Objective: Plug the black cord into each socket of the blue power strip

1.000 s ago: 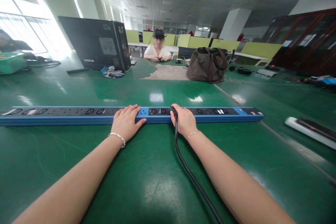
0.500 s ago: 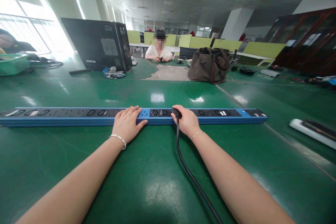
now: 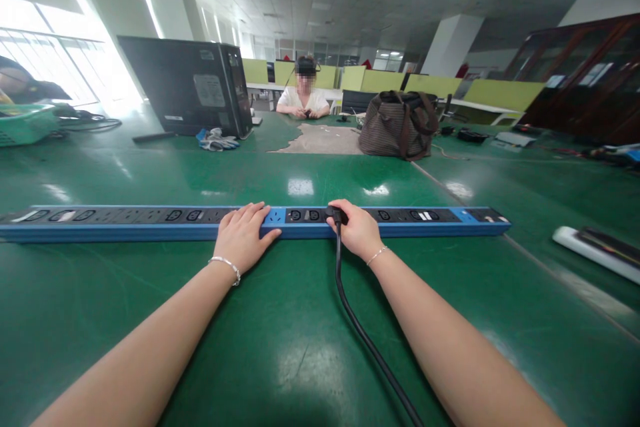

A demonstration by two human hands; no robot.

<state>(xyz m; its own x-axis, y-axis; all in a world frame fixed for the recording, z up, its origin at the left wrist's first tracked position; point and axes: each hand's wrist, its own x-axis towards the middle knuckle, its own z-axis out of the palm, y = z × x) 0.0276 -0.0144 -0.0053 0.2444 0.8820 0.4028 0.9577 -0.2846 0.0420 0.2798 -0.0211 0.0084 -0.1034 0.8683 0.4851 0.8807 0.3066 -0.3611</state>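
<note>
Right hand [image 3: 357, 230] grips black plug [image 3: 335, 215], apparently seated in power strip [image 3: 150, 231]; left hand [image 3: 241, 237] open on strip, plug's 9 o'clock.

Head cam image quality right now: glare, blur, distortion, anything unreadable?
Head view: daylight blows out the window at upper left; pale glare patches on the glossy green tabletop; wide-angle stretch toward the edges, the dark wooden glass-door cabinet leaning; long blue-and-black power strip readable mid-frame, its far-left end soft; the plug's contact with its socket hidden by the right hand.
</note>
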